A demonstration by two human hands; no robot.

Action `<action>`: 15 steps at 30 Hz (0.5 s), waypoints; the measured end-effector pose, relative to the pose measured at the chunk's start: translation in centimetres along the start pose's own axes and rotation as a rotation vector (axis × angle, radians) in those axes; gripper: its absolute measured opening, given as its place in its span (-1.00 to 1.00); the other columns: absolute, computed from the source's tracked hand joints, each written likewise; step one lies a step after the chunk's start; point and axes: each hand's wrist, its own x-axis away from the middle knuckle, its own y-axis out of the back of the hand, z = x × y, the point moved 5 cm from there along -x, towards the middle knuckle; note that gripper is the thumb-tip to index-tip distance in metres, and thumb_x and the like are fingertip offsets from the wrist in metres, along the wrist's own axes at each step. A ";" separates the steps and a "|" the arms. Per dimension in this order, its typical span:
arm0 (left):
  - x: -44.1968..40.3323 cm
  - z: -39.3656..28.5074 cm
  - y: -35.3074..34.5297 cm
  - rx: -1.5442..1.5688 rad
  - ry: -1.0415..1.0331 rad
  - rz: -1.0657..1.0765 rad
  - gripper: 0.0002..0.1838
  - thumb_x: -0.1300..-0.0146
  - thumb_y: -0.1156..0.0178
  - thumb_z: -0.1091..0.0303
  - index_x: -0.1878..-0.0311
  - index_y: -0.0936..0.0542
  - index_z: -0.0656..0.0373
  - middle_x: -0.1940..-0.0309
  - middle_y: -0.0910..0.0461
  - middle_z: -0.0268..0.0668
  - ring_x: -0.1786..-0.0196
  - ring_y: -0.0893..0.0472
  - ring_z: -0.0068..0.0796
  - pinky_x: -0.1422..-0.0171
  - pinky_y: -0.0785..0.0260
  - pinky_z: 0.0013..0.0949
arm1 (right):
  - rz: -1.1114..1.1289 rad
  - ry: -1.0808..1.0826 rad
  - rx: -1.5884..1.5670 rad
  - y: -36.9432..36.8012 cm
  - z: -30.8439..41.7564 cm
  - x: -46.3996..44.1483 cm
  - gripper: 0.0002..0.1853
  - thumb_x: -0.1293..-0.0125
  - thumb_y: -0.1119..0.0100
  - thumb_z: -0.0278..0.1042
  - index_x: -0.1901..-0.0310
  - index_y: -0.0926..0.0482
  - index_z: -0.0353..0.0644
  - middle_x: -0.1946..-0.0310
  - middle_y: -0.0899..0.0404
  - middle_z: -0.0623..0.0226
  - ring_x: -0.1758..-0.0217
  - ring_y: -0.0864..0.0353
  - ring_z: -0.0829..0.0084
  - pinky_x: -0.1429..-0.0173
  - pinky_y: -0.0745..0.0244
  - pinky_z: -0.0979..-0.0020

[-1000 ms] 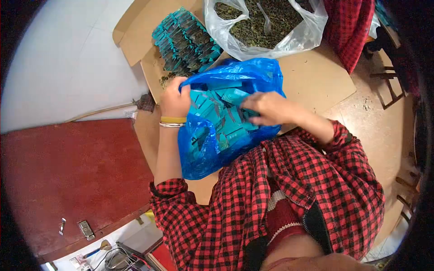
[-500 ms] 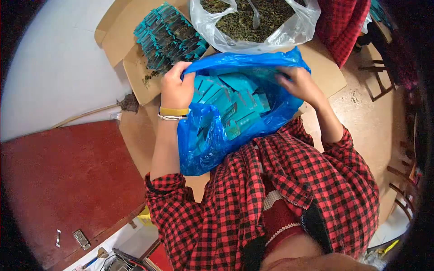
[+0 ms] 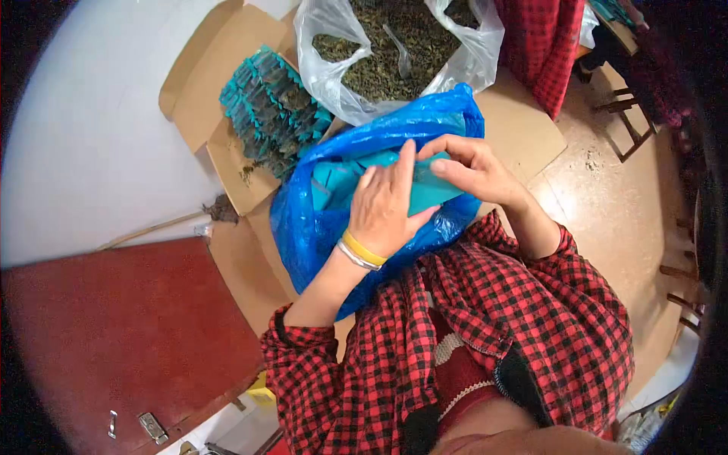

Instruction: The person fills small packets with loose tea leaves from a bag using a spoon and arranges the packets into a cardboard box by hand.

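A blue plastic bag (image 3: 292, 227) sits open at my lap, with several teal packets (image 3: 327, 182) inside. Over its mouth is one teal packet (image 3: 434, 191), between my hands. My left hand (image 3: 381, 205), with a yellow band at the wrist, lies along the packet's left side, fingers stretched out and thumb apart. At the packet's upper right, my right hand (image 3: 481, 176) has its thumb on the edge and its index finger curved toward the left hand. The packet's lower part is partly hidden by my left hand.
Upright teal-edged packets with dark contents (image 3: 274, 110) fill part of a cardboard box (image 3: 189, 98). A clear plastic bag (image 3: 322, 76) holds dried leaves (image 3: 379, 68) and a clear scoop (image 3: 402, 57). A reddish-brown wooden surface (image 3: 129, 326) stands at the left.
Both hands have let go of the blue bag's rim and come together over its mouth, with a teal packet between them. The view has shifted slightly.
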 end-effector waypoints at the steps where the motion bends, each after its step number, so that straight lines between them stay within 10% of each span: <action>1: 0.1 0.1 0.0 -0.006 -0.017 0.000 -0.04 0.04 -0.47 0.09 -0.39 -0.25 0.26 -0.11 -0.52 0.03 -0.16 -0.53 -0.04 -0.27 -0.34 -0.12 | -0.014 0.012 0.001 0.2 0.2 0.1 -0.73 -0.33 -0.15 -0.35 -0.01 -0.55 -0.27 0.21 -0.55 0.45 0.21 -0.49 0.66 0.13 -0.48 0.47; 5: 0.8 1.3 0.4 0.095 0.055 -0.085 -0.07 0.04 -0.49 0.09 -0.36 -0.29 0.30 -0.04 -0.54 0.04 -0.06 -0.58 -0.01 -0.15 -0.42 -0.16 | 0.049 0.149 -0.329 0.4 1.1 -0.2 -0.75 -0.31 -0.17 -0.37 0.02 -0.55 -0.26 0.16 -0.57 0.38 0.11 -0.53 0.54 0.01 -0.44 0.42; 8: 1.9 1.0 -1.4 0.307 0.180 -0.073 -0.12 -0.03 -0.46 0.07 -0.33 -0.30 0.32 0.02 -0.57 -0.01 -0.04 -0.58 -0.12 -0.12 -0.43 -0.22 | -0.189 0.568 0.350 0.5 3.0 1.0 -0.77 -0.21 -0.24 -0.42 0.11 -0.58 -0.27 0.19 -0.59 0.27 0.11 -0.56 0.39 0.03 -0.44 0.34; 15: 4.6 0.4 -7.1 1.166 0.481 0.107 -0.21 -0.12 -0.42 0.00 -0.26 -0.38 0.34 0.03 -0.56 -0.23 -0.02 -0.51 -0.49 -0.16 -0.37 -0.38 | 0.032 0.493 0.516 -0.1 3.4 2.4 -0.83 -0.10 -0.32 -0.36 0.28 -0.64 -0.21 0.33 -0.59 0.28 0.19 -0.57 0.24 0.05 -0.47 0.27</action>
